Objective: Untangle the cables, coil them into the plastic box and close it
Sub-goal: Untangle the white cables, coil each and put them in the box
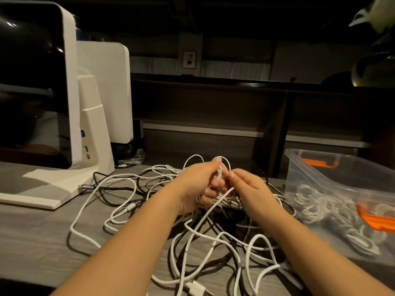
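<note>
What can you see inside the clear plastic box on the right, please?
Inside the plastic box lie coiled white cables, seen through its wall. Its orange latches and frosted sides hide how many there are, and the floor beneath them.

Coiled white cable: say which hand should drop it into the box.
Probably the left hand: its fingers already hold the coil. The right hand, nearer the box, only pinches a strand.
</note>
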The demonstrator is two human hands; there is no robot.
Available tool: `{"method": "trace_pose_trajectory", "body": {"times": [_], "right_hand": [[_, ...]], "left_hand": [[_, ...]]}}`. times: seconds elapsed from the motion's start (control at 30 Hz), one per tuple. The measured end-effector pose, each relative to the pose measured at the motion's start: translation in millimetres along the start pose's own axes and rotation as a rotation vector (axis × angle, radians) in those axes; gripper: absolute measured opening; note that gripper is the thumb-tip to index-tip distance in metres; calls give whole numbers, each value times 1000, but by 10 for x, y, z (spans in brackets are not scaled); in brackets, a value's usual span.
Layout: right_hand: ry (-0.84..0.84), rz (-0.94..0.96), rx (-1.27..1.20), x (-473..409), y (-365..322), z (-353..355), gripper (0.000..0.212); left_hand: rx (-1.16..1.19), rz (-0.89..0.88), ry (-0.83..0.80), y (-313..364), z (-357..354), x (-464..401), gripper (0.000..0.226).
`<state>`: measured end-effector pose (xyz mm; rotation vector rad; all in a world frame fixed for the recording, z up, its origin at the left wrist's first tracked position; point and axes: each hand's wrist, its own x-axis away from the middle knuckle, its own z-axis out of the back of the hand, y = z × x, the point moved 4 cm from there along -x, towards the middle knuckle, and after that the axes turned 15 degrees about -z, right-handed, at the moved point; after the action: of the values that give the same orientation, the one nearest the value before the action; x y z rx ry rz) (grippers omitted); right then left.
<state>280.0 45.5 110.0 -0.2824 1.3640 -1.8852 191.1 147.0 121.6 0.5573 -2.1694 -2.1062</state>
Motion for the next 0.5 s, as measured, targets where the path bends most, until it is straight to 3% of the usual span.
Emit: {"method": "trace_pose_trajectory", "body": {"times": [0.03,0.13,0.2,0.33,0.43,0.5], "right_hand": [[-15,-22,58,-3,12,-15,28],[-42,-63,168,2,-4,-52,20],[-60,-62,153,7,-13,-61,16],[-107,-85,190,5,3,-95,14],[-116,-72,402,-8,37,-138,15],[-85,-61,531,-37,66,-127,9]], "left_hand": [[-117,-103,75,19,36,-29,40],[-780,-467,243,55,154,-62,34],[-820,-604,288,57,154,-53,27],[-527,-683,453,71,115,-44,27],[-51,-584,535,84,91,-42,31],[416,-518,482,127,92,-43,36]]}}
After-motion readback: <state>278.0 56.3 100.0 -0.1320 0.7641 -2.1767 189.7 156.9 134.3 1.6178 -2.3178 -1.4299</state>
